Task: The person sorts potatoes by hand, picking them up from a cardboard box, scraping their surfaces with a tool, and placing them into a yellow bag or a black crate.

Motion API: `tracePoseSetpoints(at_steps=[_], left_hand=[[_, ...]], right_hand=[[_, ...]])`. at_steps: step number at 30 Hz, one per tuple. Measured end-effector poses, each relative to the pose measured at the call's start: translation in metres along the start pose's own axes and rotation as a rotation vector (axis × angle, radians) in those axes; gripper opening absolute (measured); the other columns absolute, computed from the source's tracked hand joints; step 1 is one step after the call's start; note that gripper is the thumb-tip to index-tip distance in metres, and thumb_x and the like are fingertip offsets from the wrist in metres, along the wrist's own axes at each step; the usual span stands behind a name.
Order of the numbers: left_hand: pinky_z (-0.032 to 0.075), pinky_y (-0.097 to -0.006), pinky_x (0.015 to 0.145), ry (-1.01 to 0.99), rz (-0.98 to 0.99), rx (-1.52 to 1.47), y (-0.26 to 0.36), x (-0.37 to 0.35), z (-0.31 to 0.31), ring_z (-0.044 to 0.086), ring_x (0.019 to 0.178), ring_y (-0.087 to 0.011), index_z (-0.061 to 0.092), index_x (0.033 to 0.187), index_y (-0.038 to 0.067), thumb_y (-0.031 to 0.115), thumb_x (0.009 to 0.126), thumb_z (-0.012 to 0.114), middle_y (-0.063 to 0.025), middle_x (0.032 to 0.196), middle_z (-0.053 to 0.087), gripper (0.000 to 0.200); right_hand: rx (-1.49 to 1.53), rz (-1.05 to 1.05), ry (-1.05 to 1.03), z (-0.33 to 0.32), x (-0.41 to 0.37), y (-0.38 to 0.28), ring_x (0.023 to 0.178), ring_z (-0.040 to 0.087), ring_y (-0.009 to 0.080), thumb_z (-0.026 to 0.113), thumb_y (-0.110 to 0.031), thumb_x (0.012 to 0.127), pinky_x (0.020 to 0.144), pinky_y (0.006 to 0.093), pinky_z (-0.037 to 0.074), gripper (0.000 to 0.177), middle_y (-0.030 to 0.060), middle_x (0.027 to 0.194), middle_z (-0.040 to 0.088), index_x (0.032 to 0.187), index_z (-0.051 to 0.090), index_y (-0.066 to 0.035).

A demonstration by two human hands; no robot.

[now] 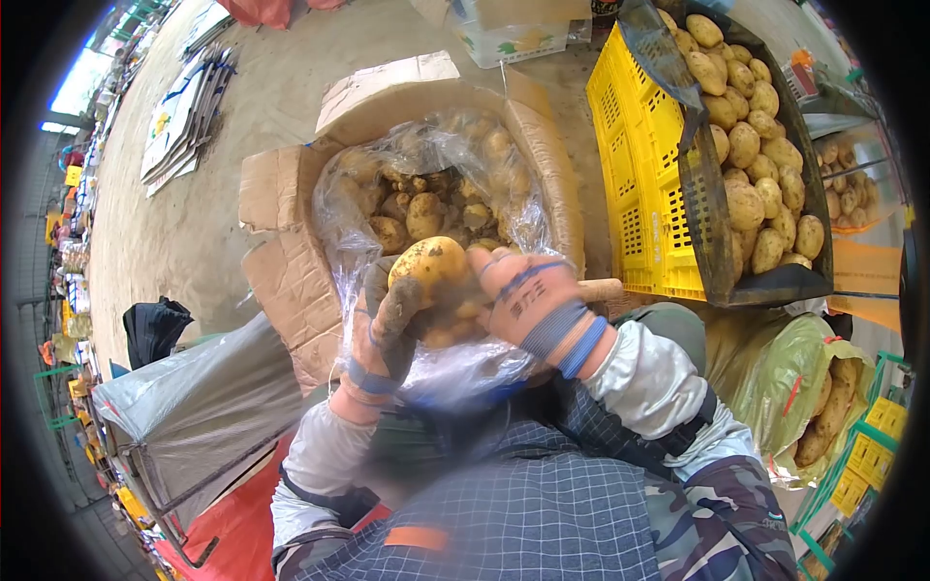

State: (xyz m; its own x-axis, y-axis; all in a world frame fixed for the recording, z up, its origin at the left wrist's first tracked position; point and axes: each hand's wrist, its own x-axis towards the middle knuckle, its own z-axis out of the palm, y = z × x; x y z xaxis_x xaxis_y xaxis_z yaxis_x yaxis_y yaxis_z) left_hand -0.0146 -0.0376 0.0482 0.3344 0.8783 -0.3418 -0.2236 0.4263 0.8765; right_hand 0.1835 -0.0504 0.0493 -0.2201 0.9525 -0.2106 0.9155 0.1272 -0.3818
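Note:
My left hand [386,324], in a dirty work glove, grips a yellow potato [427,268] with dark specks of soil, its thumb along the near side. Close on the right, my right hand [528,295], in an orange glove with a blue-striped cuff, has its fingers curled, tips at the potato's edge. What these fingers hold, if anything, is hidden. A wooden-looking stick end [601,290] shows beside the right wrist. Below both hands stands an open cardboard box [557,169] lined with clear plastic [339,208], with soil-covered potatoes [424,215] inside.
To the right, a yellow crate [630,174] stands beside a dark-lined container heaped with potatoes [760,145]. A green plastic bag [790,387] with more potatoes lies at lower right. Flattened cardboard [184,121] rests on the floor at left, and a grey tarp-covered frame [208,407] stands nearer.

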Motion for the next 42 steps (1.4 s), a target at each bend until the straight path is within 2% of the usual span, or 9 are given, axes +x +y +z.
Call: tracePoseSetpoints(at_steps=[9, 19, 23, 30, 32, 36, 39, 40, 42], left_hand=[[0.054, -0.0288, 0.056, 0.043, -0.152, -0.097, -0.014, 0.008, 0.0, 0.068, 0.074, -0.0208, 0.057, 0.132, 0.006, 0.067, 0.099, 0.042, -0.0187, 0.109, 0.07, 0.071], [0.044, -0.0268, 0.038, 0.098, -0.441, -0.57, 0.016, 0.013, 0.02, 0.059, 0.051, -0.0204, 0.057, 0.129, 0.009, 0.073, 0.095, 0.042, -0.0167, 0.093, 0.07, 0.074], [0.042, -0.0268, 0.035, -0.015, -0.382, -0.296, 0.009, 0.017, 0.008, 0.057, 0.044, -0.0201, 0.059, 0.125, 0.008, 0.076, 0.094, 0.037, -0.0148, 0.081, 0.069, 0.078], [0.05, -0.0299, 0.046, -0.372, -0.585, 0.38, -0.007, 0.012, -0.022, 0.063, 0.053, -0.0193, 0.066, 0.112, 0.006, 0.07, 0.102, 0.023, -0.0123, 0.072, 0.068, 0.077], [0.05, -0.029, 0.048, -0.519, -0.475, 0.463, -0.02, 0.023, -0.034, 0.066, 0.057, -0.0193, 0.066, 0.115, 0.006, 0.064, 0.104, 0.029, -0.0117, 0.079, 0.07, 0.07], [0.052, -0.0372, 0.097, -0.316, -0.181, 1.25, -0.012, 0.057, -0.049, 0.065, 0.112, -0.0313, 0.062, 0.128, 0.002, 0.043, 0.098, 0.063, -0.0176, 0.12, 0.069, 0.051], [0.045, -0.0421, 0.108, -0.211, -0.098, 1.837, -0.033, 0.108, -0.13, 0.054, 0.13, -0.0328, 0.058, 0.137, 0.012, 0.04, 0.089, 0.07, -0.0148, 0.141, 0.057, 0.057], [0.041, -0.0436, 0.111, -0.16, -0.095, 2.164, -0.027, 0.119, -0.151, 0.05, 0.136, -0.0318, 0.056, 0.14, 0.015, 0.037, 0.087, 0.071, -0.0121, 0.148, 0.052, 0.059], [0.03, -0.0475, 0.119, 0.04, -0.034, 2.443, 0.002, 0.126, -0.178, 0.038, 0.145, -0.0325, 0.053, 0.143, 0.013, 0.033, 0.089, 0.067, -0.0126, 0.157, 0.041, 0.059]], right_hand=[[-0.101, -0.018, 0.031, 0.006, -0.001, -0.006, 0.084, 0.072, 0.0245, 0.057, -0.018, 0.092, 0.065, 0.0413, 0.056, 0.024, 0.0074, 0.092, 0.069, 0.113, 0.055, -0.009], [-0.065, 0.04, -0.095, -0.006, 0.007, 0.002, 0.088, 0.071, 0.0291, 0.067, -0.029, 0.089, 0.074, 0.04, 0.056, 0.029, 0.0113, 0.093, 0.069, 0.11, 0.056, -0.012], [0.634, 0.007, 0.057, 0.003, 0.007, 0.018, 0.107, 0.068, 0.0313, 0.073, -0.029, 0.085, 0.09, 0.0397, 0.053, 0.058, 0.0184, 0.11, 0.07, 0.135, 0.053, -0.009], [1.421, 0.316, -0.449, -0.009, -0.019, 0.033, 0.104, 0.065, 0.0187, 0.082, -0.023, 0.077, 0.088, 0.0291, 0.052, 0.07, 0.0147, 0.124, 0.063, 0.139, 0.054, -0.006], [1.607, 0.294, -0.216, -0.005, -0.032, 0.059, 0.084, 0.057, 0.0149, 0.074, -0.029, 0.085, 0.073, 0.0272, 0.047, 0.06, 0.0082, 0.102, 0.057, 0.134, 0.055, -0.001], [1.91, 0.123, 0.456, -0.016, -0.068, 0.147, 0.044, 0.042, 0.0073, 0.058, -0.042, 0.1, 0.044, 0.0235, 0.038, 0.056, -0.0047, 0.056, 0.046, 0.124, 0.056, 0.009], [2.057, 0.138, 0.907, -0.069, -0.095, 0.193, 0.052, 0.04, 0.0054, 0.064, -0.039, 0.097, 0.054, 0.0214, 0.035, 0.068, -0.0045, 0.063, 0.045, 0.132, 0.047, 0.016], [2.263, -0.124, 0.815, -0.069, -0.112, 0.24, 0.056, 0.042, 0.0067, 0.067, -0.033, 0.095, 0.059, 0.0215, 0.037, 0.063, -0.0019, 0.066, 0.047, 0.131, 0.048, 0.016], [2.279, 0.044, 1.196, -0.074, -0.136, 0.281, 0.056, 0.042, 0.0083, 0.068, -0.025, 0.094, 0.061, 0.0225, 0.039, 0.061, 0.0006, 0.069, 0.049, 0.134, 0.046, 0.015]])
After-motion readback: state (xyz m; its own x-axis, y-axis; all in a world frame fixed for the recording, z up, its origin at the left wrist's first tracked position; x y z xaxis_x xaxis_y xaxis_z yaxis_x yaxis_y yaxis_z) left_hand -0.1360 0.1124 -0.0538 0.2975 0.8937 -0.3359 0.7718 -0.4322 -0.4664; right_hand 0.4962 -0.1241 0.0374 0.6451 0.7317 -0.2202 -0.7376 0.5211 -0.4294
